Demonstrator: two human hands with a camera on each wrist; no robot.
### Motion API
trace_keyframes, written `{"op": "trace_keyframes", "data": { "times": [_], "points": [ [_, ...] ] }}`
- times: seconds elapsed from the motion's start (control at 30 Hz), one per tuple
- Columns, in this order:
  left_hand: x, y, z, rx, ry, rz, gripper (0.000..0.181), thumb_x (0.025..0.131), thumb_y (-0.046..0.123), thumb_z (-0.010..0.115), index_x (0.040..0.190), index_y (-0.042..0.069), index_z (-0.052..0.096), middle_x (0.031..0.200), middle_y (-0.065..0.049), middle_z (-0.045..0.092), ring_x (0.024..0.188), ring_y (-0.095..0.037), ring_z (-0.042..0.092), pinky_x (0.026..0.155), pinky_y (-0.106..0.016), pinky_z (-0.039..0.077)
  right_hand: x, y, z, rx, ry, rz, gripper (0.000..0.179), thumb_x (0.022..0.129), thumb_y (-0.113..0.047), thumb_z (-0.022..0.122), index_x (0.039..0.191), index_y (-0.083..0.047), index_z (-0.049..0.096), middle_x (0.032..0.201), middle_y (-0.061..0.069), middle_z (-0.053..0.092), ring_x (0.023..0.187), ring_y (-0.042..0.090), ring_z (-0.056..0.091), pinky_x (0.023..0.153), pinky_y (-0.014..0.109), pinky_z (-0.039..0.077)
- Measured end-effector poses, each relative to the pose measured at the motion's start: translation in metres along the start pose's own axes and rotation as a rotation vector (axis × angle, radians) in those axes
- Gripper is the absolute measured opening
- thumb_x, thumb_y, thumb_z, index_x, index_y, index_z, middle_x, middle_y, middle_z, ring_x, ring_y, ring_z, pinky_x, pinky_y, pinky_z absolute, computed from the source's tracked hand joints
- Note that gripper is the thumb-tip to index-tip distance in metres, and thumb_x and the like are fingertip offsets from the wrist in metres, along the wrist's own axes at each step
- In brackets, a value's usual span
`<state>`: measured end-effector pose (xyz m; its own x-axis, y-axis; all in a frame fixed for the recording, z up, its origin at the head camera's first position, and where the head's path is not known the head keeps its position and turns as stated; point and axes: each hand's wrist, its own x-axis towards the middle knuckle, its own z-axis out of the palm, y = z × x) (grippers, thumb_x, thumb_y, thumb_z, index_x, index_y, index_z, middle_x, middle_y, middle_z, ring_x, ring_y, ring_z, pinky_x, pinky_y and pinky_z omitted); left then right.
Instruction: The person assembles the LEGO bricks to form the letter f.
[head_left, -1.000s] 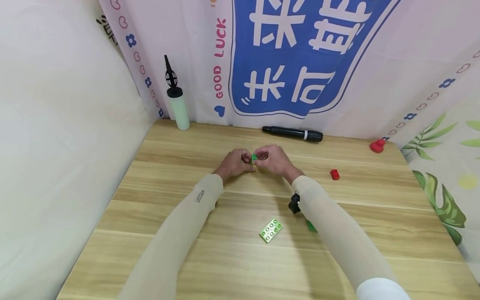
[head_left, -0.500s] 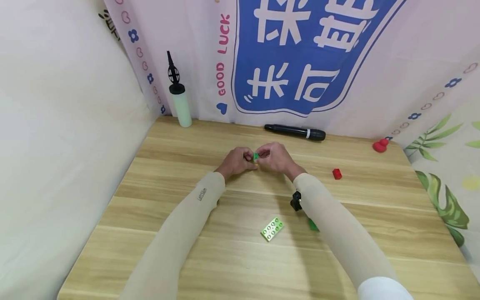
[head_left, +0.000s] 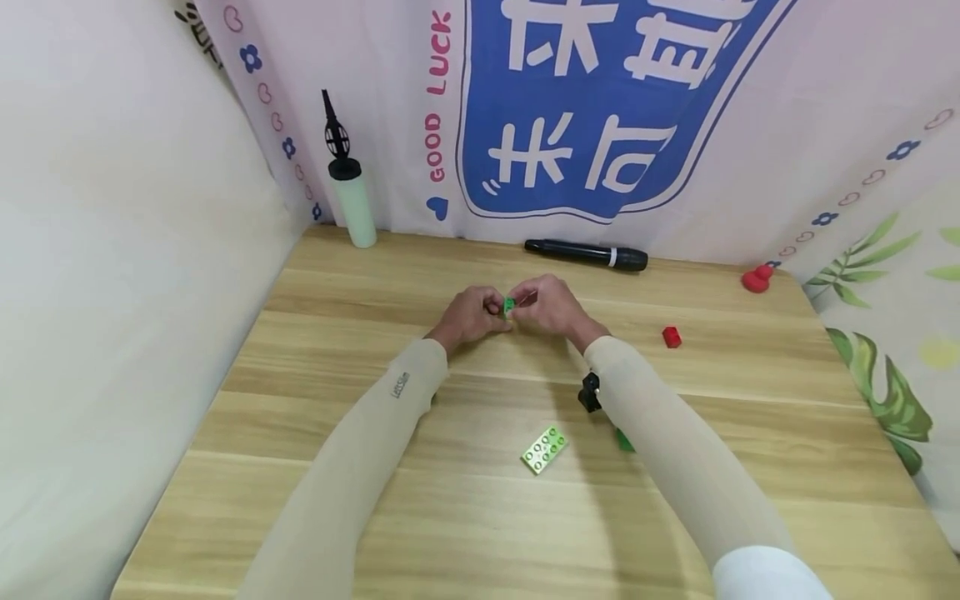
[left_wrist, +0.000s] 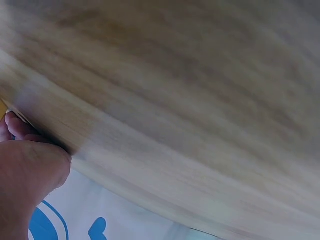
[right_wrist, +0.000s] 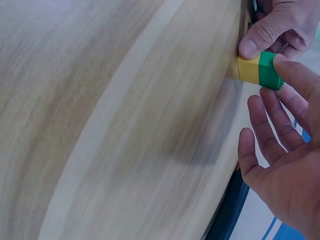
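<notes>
Beyond the middle of the table, my two hands meet over a pair of small toy building bricks pressed end to end. In the right wrist view my left hand pinches the yellow brick, its thumb lying on top. The fingertips of my right hand hold the green brick, which sits against the yellow one; its other fingers are spread loosely. From the head view only the green brick's studded side shows between the fingers. My left hand hides the bricks in the left wrist view.
A light green studded brick lies nearer me, with a darker green brick partly under the right sleeve. To the right are a red brick and a red rounded object. A black microphone and hand pump line the back.
The head view has shifted slightly, so everything sits a little higher in it. Both hands keep their hold on the bricks, and the yellow beneath the green is now less visible.
</notes>
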<state>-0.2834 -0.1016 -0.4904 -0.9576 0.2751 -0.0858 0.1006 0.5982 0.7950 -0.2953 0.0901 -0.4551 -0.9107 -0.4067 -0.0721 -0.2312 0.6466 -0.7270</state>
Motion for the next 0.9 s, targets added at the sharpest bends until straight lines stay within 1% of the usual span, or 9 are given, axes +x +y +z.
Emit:
{"op": "trace_keyframes", "data": {
  "times": [0.2,0.4,0.5,0.6,0.67,0.8,0.9],
  "points": [
    [-0.002,-0.002,-0.003,0.006,0.003,-0.003,0.025,0.091,0.015,0.088,0.109,0.006,0.074,0.105,-0.008,0.07,0.1,-0.02,0.062,0.098,-0.035,0.052,0.001,-0.003,0.002,-0.022,-0.012,-0.02,0.024,0.095,-0.01,0.083,0.117,-0.003,0.08,0.115,0.017,0.08,0.109,0.032,0.077,0.102,0.045,0.059],
    [-0.003,0.0,-0.002,0.02,-0.006,0.008,0.024,0.092,0.017,0.088,0.109,0.007,0.073,0.105,-0.007,0.07,0.099,-0.02,0.061,0.095,-0.034,0.052,-0.003,-0.003,0.001,-0.032,-0.009,-0.009,0.024,0.094,-0.009,0.082,0.117,-0.003,0.08,0.116,0.017,0.08,0.11,0.032,0.075,0.102,0.046,0.059],
    [-0.004,0.001,-0.003,0.016,-0.002,0.0,0.024,0.091,0.018,0.088,0.107,0.007,0.073,0.104,-0.006,0.07,0.097,-0.019,0.061,0.094,-0.034,0.051,-0.002,-0.004,0.0,-0.042,-0.008,-0.008,0.023,0.094,-0.009,0.082,0.117,-0.004,0.08,0.115,0.016,0.08,0.111,0.032,0.075,0.103,0.047,0.058],
    [-0.005,0.001,-0.004,0.019,0.002,-0.01,0.023,0.091,0.016,0.088,0.106,0.007,0.073,0.103,-0.005,0.069,0.097,-0.019,0.06,0.093,-0.033,0.051,-0.002,-0.006,0.0,-0.068,-0.026,-0.023,0.023,0.096,-0.009,0.08,0.118,-0.004,0.079,0.118,0.017,0.079,0.113,0.034,0.074,0.104,0.048,0.058],
    [-0.006,0.002,-0.004,0.017,-0.001,-0.015,0.023,0.092,0.016,0.087,0.107,0.007,0.073,0.104,-0.006,0.069,0.098,-0.019,0.06,0.094,-0.033,0.051,-0.003,-0.008,0.001,-0.092,-0.046,-0.034,0.028,0.097,-0.01,0.079,0.124,-0.002,0.076,0.123,0.018,0.077,0.116,0.035,0.073,0.105,0.048,0.058],
    [-0.006,0.002,-0.005,0.011,-0.01,-0.006,0.024,0.093,0.013,0.086,0.111,0.005,0.073,0.107,-0.008,0.069,0.101,-0.021,0.061,0.097,-0.036,0.052,-0.008,-0.014,0.001,-0.129,-0.073,-0.063,0.045,0.1,-0.014,0.075,0.141,0.001,0.063,0.134,0.022,0.071,0.126,0.037,0.069,0.11,0.05,0.055],
    [-0.006,0.002,-0.005,0.022,-0.004,0.022,0.024,0.094,0.013,0.084,0.113,0.004,0.073,0.108,-0.009,0.071,0.101,-0.021,0.062,0.099,-0.036,0.053,-0.02,-0.022,-0.001,-0.143,-0.083,-0.115,0.051,0.101,-0.017,0.075,0.145,0.002,0.059,0.139,0.022,0.066,0.129,0.039,0.065,0.112,0.053,0.053]
  ]
}}
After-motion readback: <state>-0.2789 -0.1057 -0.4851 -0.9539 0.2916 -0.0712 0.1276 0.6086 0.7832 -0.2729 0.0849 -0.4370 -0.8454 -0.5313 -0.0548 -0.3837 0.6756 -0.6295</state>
